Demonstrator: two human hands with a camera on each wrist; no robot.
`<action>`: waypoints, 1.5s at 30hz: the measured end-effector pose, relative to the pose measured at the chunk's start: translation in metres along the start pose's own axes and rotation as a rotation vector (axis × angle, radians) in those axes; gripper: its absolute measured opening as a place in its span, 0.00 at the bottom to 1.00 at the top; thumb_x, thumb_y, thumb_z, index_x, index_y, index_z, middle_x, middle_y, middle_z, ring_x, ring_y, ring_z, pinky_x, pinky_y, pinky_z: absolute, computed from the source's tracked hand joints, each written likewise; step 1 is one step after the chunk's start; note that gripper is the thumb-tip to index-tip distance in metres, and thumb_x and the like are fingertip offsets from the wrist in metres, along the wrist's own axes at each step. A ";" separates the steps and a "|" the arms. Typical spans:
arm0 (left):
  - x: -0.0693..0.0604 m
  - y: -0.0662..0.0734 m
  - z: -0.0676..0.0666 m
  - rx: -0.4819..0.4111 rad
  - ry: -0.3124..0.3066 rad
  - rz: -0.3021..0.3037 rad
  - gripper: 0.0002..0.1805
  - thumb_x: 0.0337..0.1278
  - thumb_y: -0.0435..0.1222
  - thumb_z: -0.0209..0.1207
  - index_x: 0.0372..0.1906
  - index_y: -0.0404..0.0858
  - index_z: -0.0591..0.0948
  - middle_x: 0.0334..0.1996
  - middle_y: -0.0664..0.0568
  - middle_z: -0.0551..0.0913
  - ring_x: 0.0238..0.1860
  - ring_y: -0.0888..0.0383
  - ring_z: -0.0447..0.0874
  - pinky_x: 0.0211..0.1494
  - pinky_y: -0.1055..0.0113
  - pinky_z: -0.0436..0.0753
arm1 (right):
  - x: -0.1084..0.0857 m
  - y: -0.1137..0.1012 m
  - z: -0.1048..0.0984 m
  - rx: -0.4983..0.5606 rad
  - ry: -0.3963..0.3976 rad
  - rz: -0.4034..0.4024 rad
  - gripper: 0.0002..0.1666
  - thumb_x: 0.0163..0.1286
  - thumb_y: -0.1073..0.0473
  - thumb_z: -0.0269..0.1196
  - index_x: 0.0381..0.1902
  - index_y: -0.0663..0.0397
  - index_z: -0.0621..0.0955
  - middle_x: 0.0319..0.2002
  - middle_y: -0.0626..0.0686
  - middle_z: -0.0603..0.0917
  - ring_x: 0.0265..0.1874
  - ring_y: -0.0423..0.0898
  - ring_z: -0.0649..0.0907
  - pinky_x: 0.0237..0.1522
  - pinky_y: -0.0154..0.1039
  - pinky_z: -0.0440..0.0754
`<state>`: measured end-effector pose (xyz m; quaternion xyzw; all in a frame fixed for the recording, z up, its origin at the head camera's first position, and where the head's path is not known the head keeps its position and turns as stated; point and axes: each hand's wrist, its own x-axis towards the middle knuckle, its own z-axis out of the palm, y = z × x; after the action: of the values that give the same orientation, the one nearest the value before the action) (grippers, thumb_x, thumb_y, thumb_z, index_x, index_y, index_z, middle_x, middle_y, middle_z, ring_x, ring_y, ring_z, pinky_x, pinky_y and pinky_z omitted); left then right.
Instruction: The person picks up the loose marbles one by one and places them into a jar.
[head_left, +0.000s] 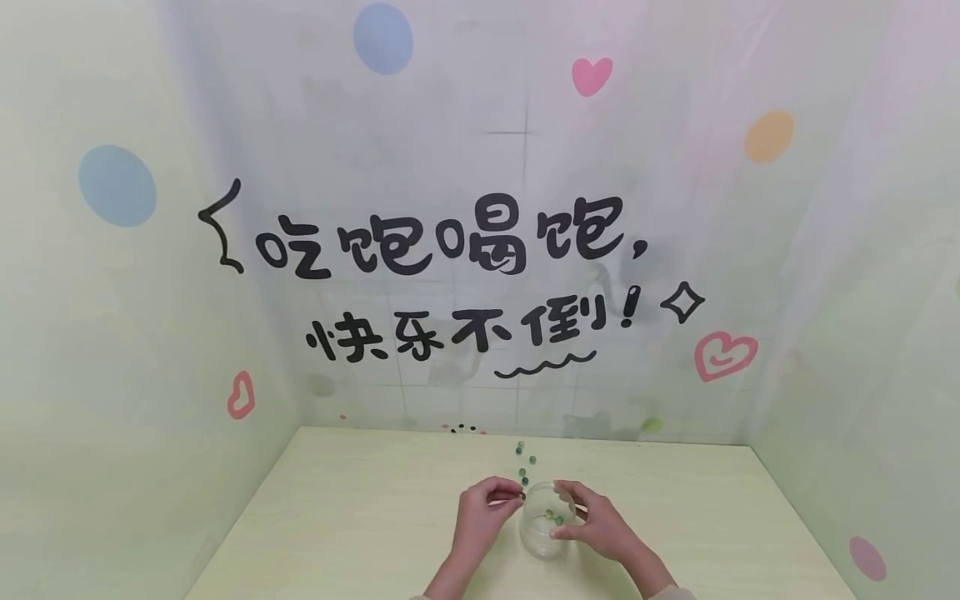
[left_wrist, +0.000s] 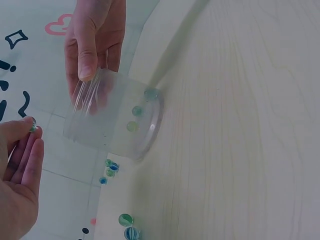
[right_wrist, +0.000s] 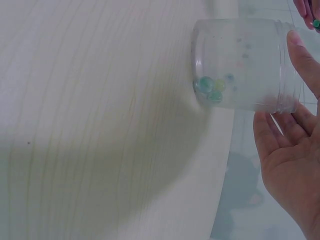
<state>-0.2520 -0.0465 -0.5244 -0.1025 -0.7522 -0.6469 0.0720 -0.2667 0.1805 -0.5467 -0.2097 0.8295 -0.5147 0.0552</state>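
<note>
A clear plastic jar (head_left: 538,543) stands near the front of the table, with a few green and pale glass marbles (right_wrist: 205,85) at its bottom. My right hand (head_left: 602,522) grips the jar around its threaded mouth, thumb on the near side and fingers on the far side. To the left of the rim, my left hand (head_left: 478,518) pinches one marble (left_wrist: 33,123) between thumb and fingertips. Several more green and blue marbles (head_left: 522,472) lie loose on the table behind the jar.
The pale wood-grain table (head_left: 337,517) is walled on the back and sides by a printed curtain (head_left: 450,158) with black lettering, dots and hearts. Its back edge lies just beyond the farthest loose marbles.
</note>
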 end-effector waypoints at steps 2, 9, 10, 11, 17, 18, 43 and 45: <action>0.000 0.000 0.001 -0.001 -0.009 -0.002 0.08 0.52 0.26 0.69 0.39 0.33 0.85 0.38 0.42 0.89 0.39 0.56 0.90 0.44 0.75 0.87 | 0.000 0.000 0.000 -0.001 -0.001 -0.003 0.43 0.59 0.59 0.74 0.67 0.69 0.68 0.65 0.72 0.73 0.66 0.69 0.72 0.64 0.53 0.77; 0.001 -0.002 0.006 0.018 -0.037 0.008 0.08 0.53 0.27 0.68 0.39 0.32 0.85 0.38 0.41 0.89 0.39 0.59 0.89 0.45 0.75 0.87 | 0.000 -0.001 0.000 0.000 0.001 -0.014 0.42 0.59 0.60 0.74 0.67 0.70 0.69 0.65 0.73 0.73 0.66 0.70 0.72 0.64 0.54 0.77; 0.002 -0.002 0.007 0.023 -0.041 0.008 0.08 0.53 0.27 0.68 0.39 0.32 0.85 0.38 0.41 0.89 0.38 0.60 0.89 0.45 0.75 0.87 | 0.000 -0.001 0.000 -0.002 0.002 -0.016 0.42 0.59 0.60 0.74 0.67 0.69 0.69 0.64 0.73 0.73 0.66 0.70 0.72 0.64 0.54 0.77; 0.002 -0.002 0.007 0.028 -0.044 0.004 0.08 0.52 0.27 0.68 0.39 0.32 0.85 0.39 0.41 0.89 0.38 0.61 0.89 0.45 0.76 0.87 | 0.000 -0.001 0.000 -0.005 0.004 -0.017 0.42 0.59 0.60 0.74 0.67 0.69 0.69 0.64 0.73 0.74 0.65 0.70 0.72 0.64 0.54 0.77; 0.003 -0.002 0.012 0.066 -0.059 -0.016 0.08 0.53 0.28 0.69 0.39 0.33 0.85 0.39 0.42 0.89 0.37 0.63 0.88 0.43 0.76 0.87 | 0.000 0.000 0.000 -0.016 0.009 -0.011 0.42 0.59 0.60 0.74 0.66 0.68 0.70 0.64 0.72 0.74 0.65 0.70 0.73 0.63 0.54 0.78; 0.003 -0.002 0.013 0.074 -0.059 -0.016 0.08 0.53 0.29 0.69 0.39 0.33 0.85 0.39 0.42 0.89 0.37 0.62 0.89 0.43 0.76 0.87 | 0.000 0.000 0.000 -0.016 0.010 -0.010 0.42 0.59 0.60 0.74 0.66 0.68 0.70 0.64 0.72 0.74 0.65 0.70 0.73 0.63 0.54 0.78; 0.005 -0.015 -0.012 0.218 -0.006 -0.021 0.04 0.55 0.34 0.70 0.35 0.39 0.87 0.32 0.50 0.90 0.32 0.67 0.86 0.38 0.78 0.84 | 0.000 -0.003 0.002 -0.015 0.019 0.003 0.42 0.58 0.59 0.74 0.66 0.69 0.69 0.63 0.72 0.75 0.65 0.69 0.73 0.64 0.55 0.77; 0.006 -0.015 -0.016 0.228 -0.004 -0.038 0.05 0.55 0.36 0.70 0.35 0.40 0.87 0.33 0.51 0.90 0.32 0.67 0.86 0.38 0.78 0.84 | 0.000 -0.004 0.002 -0.023 0.018 0.012 0.42 0.58 0.59 0.74 0.66 0.69 0.70 0.63 0.72 0.75 0.65 0.69 0.73 0.64 0.54 0.77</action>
<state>-0.2614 -0.0646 -0.5350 -0.0806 -0.8227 -0.5584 0.0694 -0.2653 0.1778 -0.5442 -0.2005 0.8371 -0.5068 0.0484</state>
